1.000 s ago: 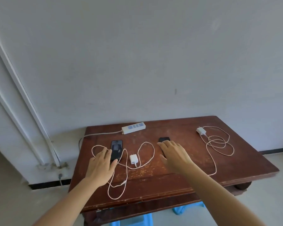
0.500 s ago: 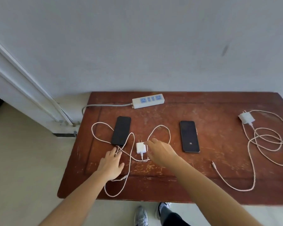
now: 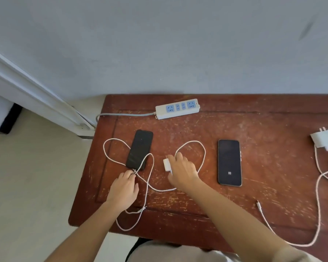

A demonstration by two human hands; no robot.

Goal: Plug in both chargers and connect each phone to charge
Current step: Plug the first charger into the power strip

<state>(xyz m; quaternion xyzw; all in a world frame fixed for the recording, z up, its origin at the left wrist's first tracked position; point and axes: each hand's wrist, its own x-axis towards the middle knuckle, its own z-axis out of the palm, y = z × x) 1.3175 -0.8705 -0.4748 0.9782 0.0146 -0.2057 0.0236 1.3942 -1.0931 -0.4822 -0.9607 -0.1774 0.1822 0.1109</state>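
Closing the right hand (image 3: 182, 172) on the white charger (image 3: 167, 164) mid-table while pinching its cable (image 3: 150, 178) in the left hand (image 3: 123, 188) beside the left phone (image 3: 139, 149), risked dragging that phone via crossed loops.

Table (image 3: 254, 125): reddish-brown wood, scratched, worn. Power strip (image 3: 177, 109): matt white plastic. Phones (image 3: 140, 149) (image 3: 229, 162): glossy black. Cable (image 3: 150, 178): white, braided-looking.

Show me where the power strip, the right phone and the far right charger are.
power strip (image 3: 177, 109): head view, middle of its white body.
right phone (image 3: 229, 162): head view, centre of its dark screen.
far right charger (image 3: 323, 139): head view, its white block.
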